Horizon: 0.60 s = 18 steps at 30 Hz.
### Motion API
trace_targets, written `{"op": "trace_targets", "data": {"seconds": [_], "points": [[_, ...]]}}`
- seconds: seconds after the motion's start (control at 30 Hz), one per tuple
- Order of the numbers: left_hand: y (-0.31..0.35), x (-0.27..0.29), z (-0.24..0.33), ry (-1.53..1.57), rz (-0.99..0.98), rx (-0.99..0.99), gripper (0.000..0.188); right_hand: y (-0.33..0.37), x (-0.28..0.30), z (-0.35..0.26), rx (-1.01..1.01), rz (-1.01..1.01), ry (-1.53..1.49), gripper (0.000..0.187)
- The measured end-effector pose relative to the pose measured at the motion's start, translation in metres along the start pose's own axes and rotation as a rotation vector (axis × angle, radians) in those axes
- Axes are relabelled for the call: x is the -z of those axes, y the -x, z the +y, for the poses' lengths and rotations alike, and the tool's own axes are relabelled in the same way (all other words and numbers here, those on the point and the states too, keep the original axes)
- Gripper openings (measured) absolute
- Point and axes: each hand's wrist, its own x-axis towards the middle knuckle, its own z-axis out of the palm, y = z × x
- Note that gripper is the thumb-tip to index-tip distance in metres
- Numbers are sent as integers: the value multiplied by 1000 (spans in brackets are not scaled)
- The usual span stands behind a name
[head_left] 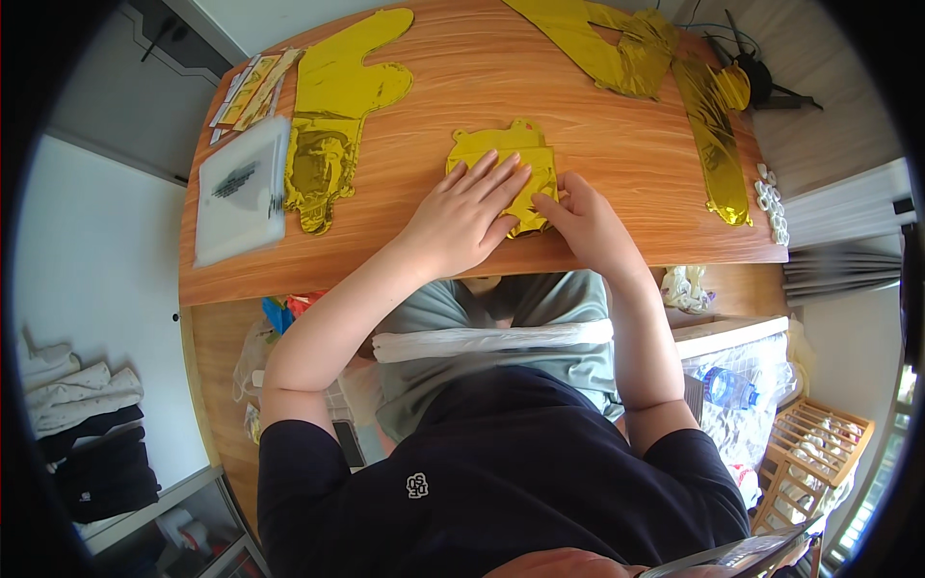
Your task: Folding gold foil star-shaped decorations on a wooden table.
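Wood-grain desk (597, 144) fills the upper view, carrying four gold foil balloons, all deflated. One small gold balloon (503, 154), crinkled and folded flat, lies near the desk's near edge at its middle. Left hand (461, 217) presses on it, palm down, fingers spread flat, gripping nothing. Right hand (586, 223) pinches the balloon's right edge with its fingertips. A long balloon (332, 106) and a frosted plastic bag (241, 188) lie toward the left edge; two more balloons (617, 43) sit by the far right corner.
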Motion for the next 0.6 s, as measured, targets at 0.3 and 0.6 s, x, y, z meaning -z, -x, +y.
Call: {"op": "trace_targets", "data": {"seconds": [0.3, 0.6], "points": [[-1, -3, 0, -53, -33, 12, 62, 41, -10, 11, 231, 314, 11, 39], [-1, -6, -1, -103, -25, 0, 61, 42, -10, 16, 280, 370, 141, 36]]}}
